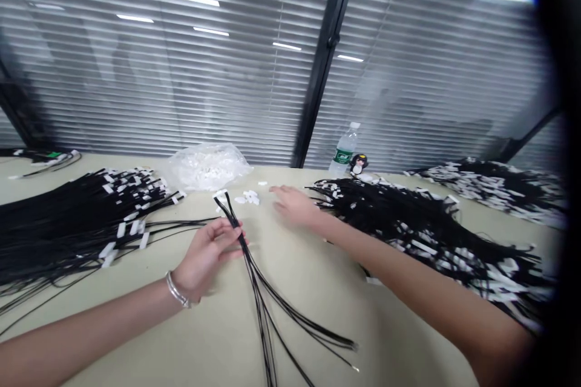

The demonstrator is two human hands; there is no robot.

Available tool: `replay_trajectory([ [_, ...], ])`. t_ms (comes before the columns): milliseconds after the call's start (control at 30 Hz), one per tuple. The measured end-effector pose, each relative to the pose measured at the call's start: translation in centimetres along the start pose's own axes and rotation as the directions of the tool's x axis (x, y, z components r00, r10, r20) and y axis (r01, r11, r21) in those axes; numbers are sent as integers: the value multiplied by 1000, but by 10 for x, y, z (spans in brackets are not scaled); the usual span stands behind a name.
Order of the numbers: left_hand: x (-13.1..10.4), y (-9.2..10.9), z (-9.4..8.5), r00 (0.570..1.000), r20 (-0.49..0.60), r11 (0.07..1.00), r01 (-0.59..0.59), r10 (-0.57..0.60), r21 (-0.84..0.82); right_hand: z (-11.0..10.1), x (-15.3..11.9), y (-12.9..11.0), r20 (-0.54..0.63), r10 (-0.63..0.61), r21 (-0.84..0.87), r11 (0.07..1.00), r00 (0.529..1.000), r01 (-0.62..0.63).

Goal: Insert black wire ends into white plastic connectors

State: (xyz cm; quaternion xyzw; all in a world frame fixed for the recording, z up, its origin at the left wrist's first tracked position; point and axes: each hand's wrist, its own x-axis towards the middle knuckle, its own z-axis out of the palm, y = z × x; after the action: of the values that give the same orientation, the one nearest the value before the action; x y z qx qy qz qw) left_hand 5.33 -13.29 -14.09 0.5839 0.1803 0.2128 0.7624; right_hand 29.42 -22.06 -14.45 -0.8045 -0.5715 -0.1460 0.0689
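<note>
My left hand (216, 248), with a silver bracelet at the wrist, is closed on a bundle of black cables (249, 260). White connectors (221, 195) sit at the bundle's upper end, and its loose ends fan out toward the table's front. My right hand (295, 205) hovers over the table, slightly blurred, its fingers stretched to the left and apparently holding nothing. Nearest to it is a small heap of white plastic pieces (249, 197), with a single white piece (262, 183) lying behind the heap.
A clear plastic bag (206, 166) of white pieces lies at the back. Large piles of black cables cover the left (54, 217) and the right (385, 211). A water bottle (345, 151) and a small penguin figure (358, 164) stand before the window blinds.
</note>
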Motion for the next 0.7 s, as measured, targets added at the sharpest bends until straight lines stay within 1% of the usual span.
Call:
replay_trajectory([
  [67, -1, 1, -1, 999, -39, 999, 2, -1, 35, 10, 9, -29, -20, -34, 48, 998, 999, 35],
  [100, -2, 1, -2, 998, -55, 999, 1, 1, 45, 14, 13, -40, -31, -41, 69, 997, 999, 43],
  [167, -2, 2, -3, 997, -71, 999, -5, 9, 54, 19, 19, -52, -45, -43, 109, 993, 998, 48],
  [267, -2, 2, -3, 997, -72, 998, -9, 14, 63, 21, 23, -49, -36, -37, 151, 988, 999, 43],
  [367, -1, 0, -3, 997, -79, 998, -6, 11, 64, 19, 19, -39, -17, -42, 160, 986, 999, 45],
  [433, 0, -2, -3, 995, -97, 998, -6, 12, 62, 18, 15, -36, -12, -55, 148, 987, 998, 56],
  [567, 2, -4, -2, 992, -121, 997, -31, 39, 71, 18, 11, -41, -21, -90, 102, 991, 996, 92],
  [700, 0, -2, 1, 989, -95, 989, -99, 110, 107, 16, 9, -46, 7, -149, 55, 987, 989, 148],
])
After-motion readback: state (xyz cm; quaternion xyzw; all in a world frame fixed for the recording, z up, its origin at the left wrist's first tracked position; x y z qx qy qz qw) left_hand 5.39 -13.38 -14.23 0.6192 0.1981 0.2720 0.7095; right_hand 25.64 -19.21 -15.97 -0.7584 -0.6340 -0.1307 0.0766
